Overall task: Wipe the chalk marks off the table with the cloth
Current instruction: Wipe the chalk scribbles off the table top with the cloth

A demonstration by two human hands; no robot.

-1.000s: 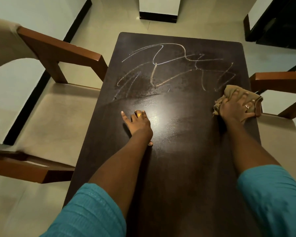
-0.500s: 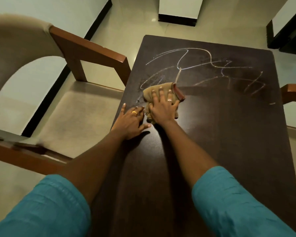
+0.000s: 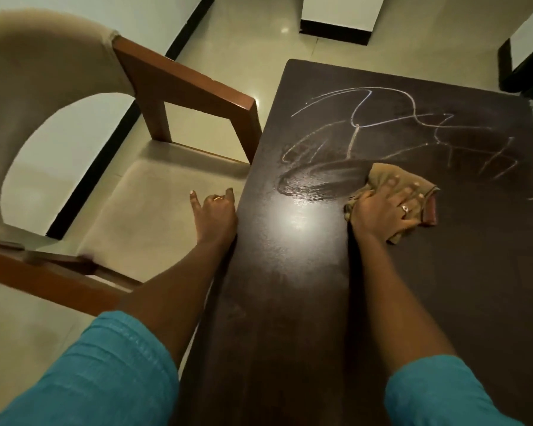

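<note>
A dark wooden table (image 3: 305, 287) carries white chalk marks (image 3: 366, 124) across its far half. A shiny smeared streak (image 3: 317, 179) lies just below the marks on the left. My right hand (image 3: 385, 210) presses flat on a crumpled tan cloth (image 3: 382, 176) with a reddish edge, near the table's middle, right of the streak. My left hand (image 3: 216, 210) rests at the table's left edge with fingers spread, holding nothing.
A beige-cushioned chair (image 3: 154, 192) with brown wooden arms stands close against the table's left side. Pale tiled floor (image 3: 259, 41) surrounds the table. A white block with a black base (image 3: 336, 26) stands beyond the far edge, and dark furniture (image 3: 530, 56) sits at the far right.
My right hand has swept the cloth from the left part of the table toward the middle, leaving a shiny streak. My left hand has slid off the tabletop to its left edge.
</note>
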